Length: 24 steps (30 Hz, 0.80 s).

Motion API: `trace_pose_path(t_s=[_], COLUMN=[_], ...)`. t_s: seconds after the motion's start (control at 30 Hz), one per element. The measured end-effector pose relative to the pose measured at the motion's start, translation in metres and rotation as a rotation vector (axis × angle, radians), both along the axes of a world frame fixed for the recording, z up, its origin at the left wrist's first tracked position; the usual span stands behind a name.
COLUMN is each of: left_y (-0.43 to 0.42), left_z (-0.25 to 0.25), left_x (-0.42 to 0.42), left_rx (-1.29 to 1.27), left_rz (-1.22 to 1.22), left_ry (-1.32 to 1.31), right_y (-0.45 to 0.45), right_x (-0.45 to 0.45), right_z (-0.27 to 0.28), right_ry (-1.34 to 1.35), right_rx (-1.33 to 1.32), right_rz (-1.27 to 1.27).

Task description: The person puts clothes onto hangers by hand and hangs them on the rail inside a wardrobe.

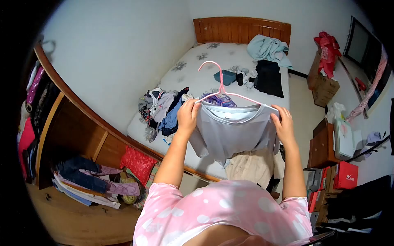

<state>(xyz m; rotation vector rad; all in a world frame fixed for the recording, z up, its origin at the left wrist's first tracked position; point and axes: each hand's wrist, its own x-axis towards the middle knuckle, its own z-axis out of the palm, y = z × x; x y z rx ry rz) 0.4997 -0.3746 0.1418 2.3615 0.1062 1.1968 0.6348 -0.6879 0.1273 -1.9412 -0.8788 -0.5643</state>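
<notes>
A thin grey shirt [234,131] with a pale round neckline hangs on a pink clothes hanger [222,84], held up in front of me with the hook pointing up. My left hand [188,116] is closed around the shirt's left shoulder and that end of the hanger. At the other shoulder, my right hand [284,123] pinches the cloth between thumb and fingers, by the hanger's right end. Behind the hanger, a bundle of purple hangers [221,100] lies on the bed. Beige clothing [248,166] shows just below the shirt.
Piled clothes [162,108] lie on the left of the bed [180,78]. Folded black clothing [269,78] and a light blue cloth [266,48] are farther back. An open wardrobe [78,127] holding clothes stands left. Boxes [326,92] and a red case [345,175] are along the right.
</notes>
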Motion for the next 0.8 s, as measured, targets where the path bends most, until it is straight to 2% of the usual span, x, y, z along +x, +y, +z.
trace_pose_path(t_s=[0.1, 0.23, 0.3, 0.33, 0.43, 0.57, 0.7, 0.73, 0.8], left_y=[0.016, 0.035, 0.045, 0.052, 0.059, 0.088, 0.091, 0.092, 0.084], left_z=[-0.002, -0.013, -0.021, -0.027, -0.036, -0.085, -0.116, -0.122, -0.132], left_x=[-0.013, -0.038, -0.056, -0.066, -0.099, -0.135, -0.164, -0.166, -0.169], left_rx=[0.039, 0.128, 0.140, 0.038, -0.037, -0.309, -0.630, -0.601, -0.702], left_rz=[-0.020, 0.002, 0.015, -0.032, 0.060, 0.104, -0.122, -0.132, -0.259], left_ry=[0.028, 0.072, 0.076, 0.102, -0.036, -0.047, 0.136, 0.196, 0.279], right_y=[0.012, 0.032, 0.045, 0.052, 0.068, 0.071, 0.055, 0.050, 0.038], right_x=[-0.012, -0.038, -0.052, -0.060, -0.084, -0.112, -0.144, -0.150, -0.160], right_z=[-0.011, -0.024, -0.034, -0.039, -0.045, -0.037, 0.004, 0.014, 0.031], right_ry=[0.131, 0.099, 0.157, 0.145, 0.125, 0.135, 0.172, 0.165, 0.161], right_rx=[0.004, -0.349, -0.322, -0.276, -0.151, -0.106, -0.076, -0.058, -0.030], right_rz=[0.134, 0.142, 0.114, 0.103, 0.092, 0.072, 0.032, 0.019, -0.008])
